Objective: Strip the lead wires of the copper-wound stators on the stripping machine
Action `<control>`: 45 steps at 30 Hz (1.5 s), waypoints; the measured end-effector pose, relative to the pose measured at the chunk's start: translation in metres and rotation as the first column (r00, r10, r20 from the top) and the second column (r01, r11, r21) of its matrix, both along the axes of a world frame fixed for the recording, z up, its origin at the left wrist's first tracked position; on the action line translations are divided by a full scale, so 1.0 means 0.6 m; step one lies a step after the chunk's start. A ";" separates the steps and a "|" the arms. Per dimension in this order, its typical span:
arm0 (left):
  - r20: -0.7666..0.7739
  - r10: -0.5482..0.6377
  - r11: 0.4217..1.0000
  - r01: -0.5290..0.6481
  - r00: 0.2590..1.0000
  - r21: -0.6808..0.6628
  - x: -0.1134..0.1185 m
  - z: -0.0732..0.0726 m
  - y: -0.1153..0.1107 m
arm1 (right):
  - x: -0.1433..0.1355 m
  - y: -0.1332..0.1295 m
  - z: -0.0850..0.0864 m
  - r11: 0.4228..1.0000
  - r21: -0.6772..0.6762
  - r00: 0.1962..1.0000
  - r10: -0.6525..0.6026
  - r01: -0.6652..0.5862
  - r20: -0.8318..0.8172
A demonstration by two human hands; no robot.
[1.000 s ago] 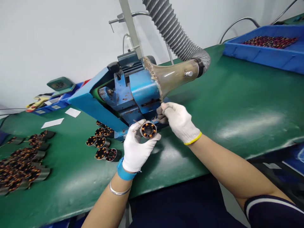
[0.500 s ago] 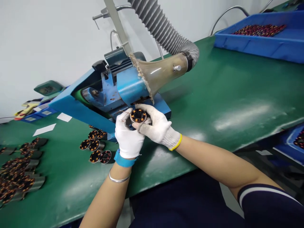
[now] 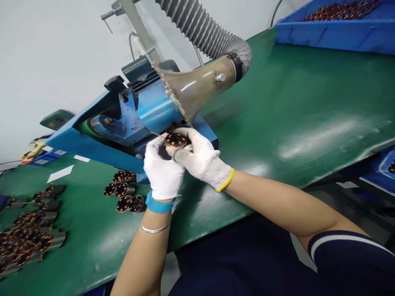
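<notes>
Both gloved hands [image 3: 185,158] grip one wound motor core [image 3: 175,140] between their fingers.

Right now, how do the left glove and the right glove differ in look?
The left glove looks smooth, while the right glove has a ribbed knit cuff. A blue band circles the left glove's wrist; the right glove ends in a yellow hem. Both are whitish and close around the same round wound part.

Wall [image 3: 61,53]: pale, smooth; table [image 3: 308,94]: green, glossy; light: whitish glare [image 3: 317,142] at right
</notes>
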State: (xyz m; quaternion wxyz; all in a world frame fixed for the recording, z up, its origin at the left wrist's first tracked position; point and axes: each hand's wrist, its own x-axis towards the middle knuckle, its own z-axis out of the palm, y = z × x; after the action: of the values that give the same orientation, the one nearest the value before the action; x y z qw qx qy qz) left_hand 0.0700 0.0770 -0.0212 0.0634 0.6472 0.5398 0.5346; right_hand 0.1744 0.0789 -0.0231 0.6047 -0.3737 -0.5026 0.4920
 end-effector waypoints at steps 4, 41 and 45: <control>-0.008 0.017 1.000 -0.017 1.000 0.007 0.010 0.010 0.000 | 0.004 0.002 0.006 1.000 -0.018 1.000 -0.005 0.005 0.009; 0.549 -0.311 0.728 0.566 0.776 -0.386 -0.075 -0.020 -0.066 | 0.027 -0.026 -0.006 0.662 0.602 0.559 -0.319 -0.447 0.765; 0.475 -0.265 0.736 0.494 0.839 -0.462 -0.069 -0.011 -0.064 | 0.030 -0.033 0.001 0.648 0.605 0.485 -0.387 -0.462 0.784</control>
State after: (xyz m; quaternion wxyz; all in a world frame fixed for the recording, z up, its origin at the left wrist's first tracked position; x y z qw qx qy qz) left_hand 0.0286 0.0384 -0.0276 0.4656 0.5806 0.5040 0.4383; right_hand 0.1921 0.0591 -0.0226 0.3448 -0.2653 -0.9003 -0.0141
